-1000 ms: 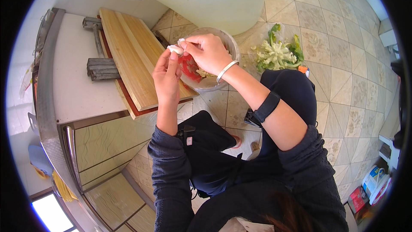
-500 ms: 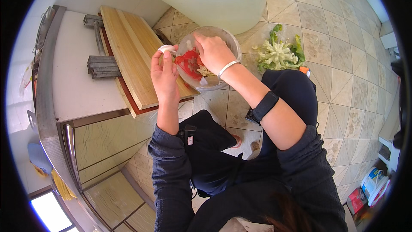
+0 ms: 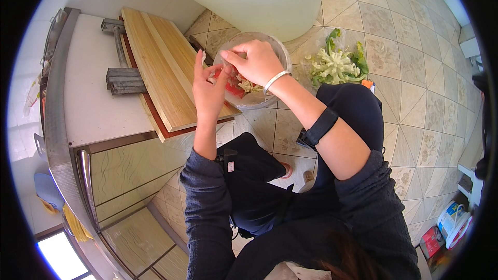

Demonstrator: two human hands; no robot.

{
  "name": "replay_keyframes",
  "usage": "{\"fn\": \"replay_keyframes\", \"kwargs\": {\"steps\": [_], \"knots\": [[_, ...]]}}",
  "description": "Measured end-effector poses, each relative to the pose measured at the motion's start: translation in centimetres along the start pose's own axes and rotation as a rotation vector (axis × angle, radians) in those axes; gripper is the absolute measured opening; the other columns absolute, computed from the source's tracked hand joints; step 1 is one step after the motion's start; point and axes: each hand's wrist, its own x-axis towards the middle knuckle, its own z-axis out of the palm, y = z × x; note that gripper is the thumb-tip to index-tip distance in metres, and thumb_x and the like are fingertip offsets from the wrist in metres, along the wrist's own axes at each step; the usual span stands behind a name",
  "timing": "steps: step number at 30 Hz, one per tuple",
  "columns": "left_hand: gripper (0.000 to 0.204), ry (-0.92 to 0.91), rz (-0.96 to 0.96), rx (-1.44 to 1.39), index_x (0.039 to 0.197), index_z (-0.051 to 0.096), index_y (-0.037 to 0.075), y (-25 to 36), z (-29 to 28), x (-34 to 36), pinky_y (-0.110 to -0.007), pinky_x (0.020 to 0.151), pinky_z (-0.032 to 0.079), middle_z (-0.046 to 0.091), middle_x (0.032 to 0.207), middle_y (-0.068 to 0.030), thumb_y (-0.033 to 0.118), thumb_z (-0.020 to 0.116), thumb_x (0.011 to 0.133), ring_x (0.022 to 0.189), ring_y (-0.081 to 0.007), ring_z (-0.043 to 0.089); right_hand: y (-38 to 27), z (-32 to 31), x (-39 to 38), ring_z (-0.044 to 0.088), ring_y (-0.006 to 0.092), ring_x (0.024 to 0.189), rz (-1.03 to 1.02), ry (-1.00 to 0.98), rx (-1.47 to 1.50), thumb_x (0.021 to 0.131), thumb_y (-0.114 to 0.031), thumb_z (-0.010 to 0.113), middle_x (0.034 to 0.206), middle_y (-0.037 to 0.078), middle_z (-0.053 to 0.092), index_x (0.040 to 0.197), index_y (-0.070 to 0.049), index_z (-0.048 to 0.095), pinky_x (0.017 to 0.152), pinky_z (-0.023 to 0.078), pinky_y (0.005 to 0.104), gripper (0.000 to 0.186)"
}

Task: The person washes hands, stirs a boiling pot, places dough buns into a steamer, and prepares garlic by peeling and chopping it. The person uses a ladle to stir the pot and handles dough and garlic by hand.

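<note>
Both my hands are over a round pale bucket [image 3: 285,57] on the floor. In it lie a crumpled red plastic bag [image 3: 234,91] and pale vegetable scraps [image 3: 252,87]. My left hand [image 3: 208,91], at the bucket's left rim, has its thumb and index finger spread apart. A small white bit [image 3: 204,57] shows at a fingertip; whether more lies behind the fingers is hidden. My right hand [image 3: 258,62], with a silver bangle at the wrist, hovers over the bucket. Its thumb and index finger are pinched together; what is between them cannot be made out.
Left of the bucket, a wooden board [image 3: 163,67] overhangs the white counter [image 3: 91,88], near grey metal bars [image 3: 124,81]. A trimmed cauliflower stalk with leaves [image 3: 337,65] sits on the tiled floor to the right. Behind stands a large pale tub [image 3: 259,0].
My left hand has shifted slightly right, and its fingers have spread from their pinch on a white piece. My right hand has risen a little from the bucket, fingers now pointing left.
</note>
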Motion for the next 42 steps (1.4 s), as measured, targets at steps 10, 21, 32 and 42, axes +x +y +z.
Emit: {"fn": "replay_keyframes", "kwargs": {"steps": [10,21,32,42], "knots": [[0.060,0.121,0.239,0.378,0.131,0.050,0.006,0.7,0.2,-0.3,-0.022,0.054,0.039,0.066,0.093,-0.0049,0.011,0.074,0.077,0.054,-0.0055,0.041,0.0,0.1,-0.1,0.066,0.0311,0.064,0.027,-0.006,0.005,0.077,-0.029,0.068,0.067,0.018,0.066,0.071,0.002,0.069,0.068,0.053,0.0372,0.032],[0.041,0.084,0.248,0.386,0.114,0.065,0.007,0.4,-0.2,-0.3,-0.023,0.053,0.038,0.061,0.085,-0.0017,0.013,0.076,0.076,0.054,-0.0064,0.039,1.0,1.0,0.2,0.061,0.0180,0.051,-0.050,0.049,-0.017,0.088,-0.023,0.061,0.059,0.012,0.063,0.079,0.002,0.065,0.052,0.047,0.0303,0.027],[0.031,-0.104,-0.362,-0.617,0.122,0.056,0.003,0.4,-0.7,0.0,-0.015,0.045,0.025,0.063,0.104,-0.0029,0.020,0.054,0.096,0.055,0.0011,0.033,-0.3,0.6,0.0,0.066,0.0281,0.070,0.044,0.011,0.197,0.089,-0.027,0.059,0.074,0.015,0.068,0.080,0.001,0.066,0.068,0.051,0.0357,0.030],[0.032,-0.108,-0.367,-0.700,0.126,0.051,0.004,0.7,-1.0,0.2,-0.014,0.044,0.026,0.060,0.120,-0.0099,0.021,0.048,0.098,0.051,0.0000,0.029,0.5,0.5,-0.1,0.066,0.0278,0.067,-0.073,0.160,0.074,0.081,-0.020,0.064,0.075,0.014,0.069,0.089,-0.006,0.070,0.067,0.052,0.0361,0.017]]}}
